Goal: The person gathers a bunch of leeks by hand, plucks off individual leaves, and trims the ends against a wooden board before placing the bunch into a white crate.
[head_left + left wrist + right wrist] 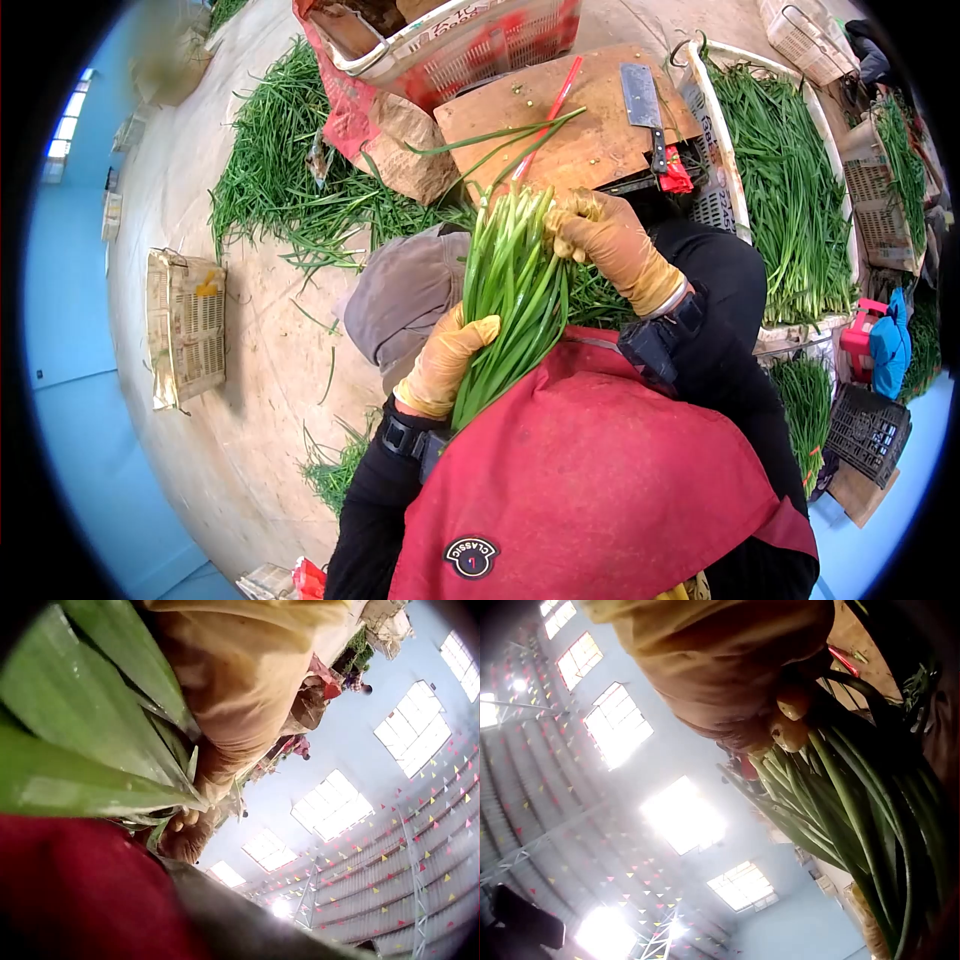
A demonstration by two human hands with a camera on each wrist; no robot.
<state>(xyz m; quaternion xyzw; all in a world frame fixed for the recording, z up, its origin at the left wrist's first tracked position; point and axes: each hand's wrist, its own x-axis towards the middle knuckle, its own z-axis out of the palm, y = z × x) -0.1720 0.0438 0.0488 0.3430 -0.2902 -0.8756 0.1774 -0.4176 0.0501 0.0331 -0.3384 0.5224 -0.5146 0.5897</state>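
Note:
A bunch of garlic chives [515, 290] stands upright in front of the person's apron, pale stem ends at the top and green leaves hanging below. In a yellow glove, the left hand [450, 355] wraps round the leafy lower part, its thumb lying across the front. The gloved right hand [610, 245] pinches stems at the upper right side of the bunch, fingers curled. Close up in the left wrist view, broad green leaves [82, 712] lie beside the left glove [232, 682]. The right wrist view shows the right glove's curled fingertips [791, 731] at the pale stems [780, 769].
Ahead lies a wooden board [560, 110] with a cleaver [641, 100], a red strip [550, 115] and loose chives. A white crate [735, 170] of chives stands right. Loose chives [275, 150] are heaped on the floor at left, beyond an upright crate [187, 325].

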